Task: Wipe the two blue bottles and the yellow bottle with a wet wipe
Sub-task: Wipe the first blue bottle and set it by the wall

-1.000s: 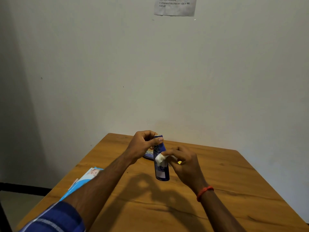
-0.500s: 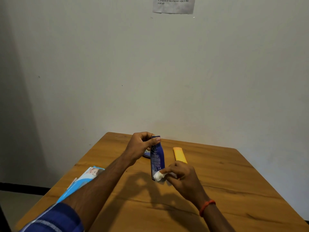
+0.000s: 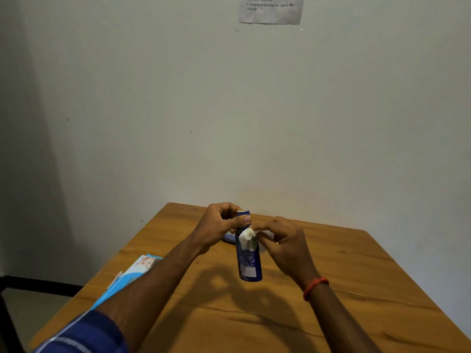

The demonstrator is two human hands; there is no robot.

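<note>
A dark blue bottle point(image 3: 249, 263) hangs upright above the wooden table point(image 3: 356, 289), held by its cap end in my left hand point(image 3: 219, 225). My right hand point(image 3: 283, 240) presses a bunched white wet wipe point(image 3: 246, 236) against the bottle's upper part. A second blue bottle point(image 3: 228, 237) lies on the table behind my left hand, mostly hidden. The yellow bottle is hidden behind my right hand.
A blue and white wet wipe pack point(image 3: 132, 273) lies near the table's left edge, partly under my left forearm. A white wall stands right behind the table, with a printed paper sheet point(image 3: 271, 8) taped high up.
My right hand has moved the wipe from the bottle's lower end up to its upper part. It now covers the yellow bottle, which was visible half a second ago.
</note>
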